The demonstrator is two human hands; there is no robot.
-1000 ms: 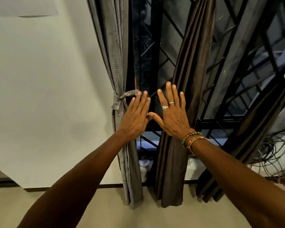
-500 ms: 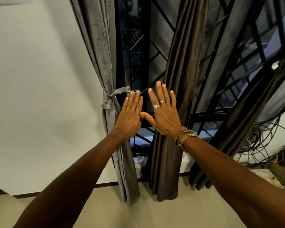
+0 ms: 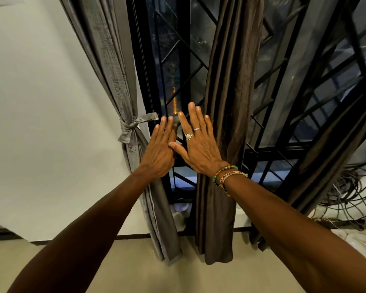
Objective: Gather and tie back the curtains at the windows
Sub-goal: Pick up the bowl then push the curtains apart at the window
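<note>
A grey curtain (image 3: 112,66) hangs at the left of the window, gathered and knotted with a grey tie (image 3: 131,129). A brown curtain (image 3: 230,81) hangs loose in the middle. Another brown curtain (image 3: 334,157) slants at the right. My left hand (image 3: 160,153) and my right hand (image 3: 199,144) are stretched forward, flat, palms away, side by side between the grey and the middle brown curtain. The thumbs touch. Neither hand holds anything. The right hand wears two rings and bead bracelets at the wrist.
A black window frame with diagonal bars (image 3: 178,60) stands behind the curtains. A white wall (image 3: 40,123) fills the left. A tangle of cables (image 3: 351,195) lies at the lower right. A beige floor (image 3: 156,275) runs below the dark skirting.
The view has shifted slightly and the hands have drawn closer together, the left now overlapping under the right thumb. The curtains hang as before.
</note>
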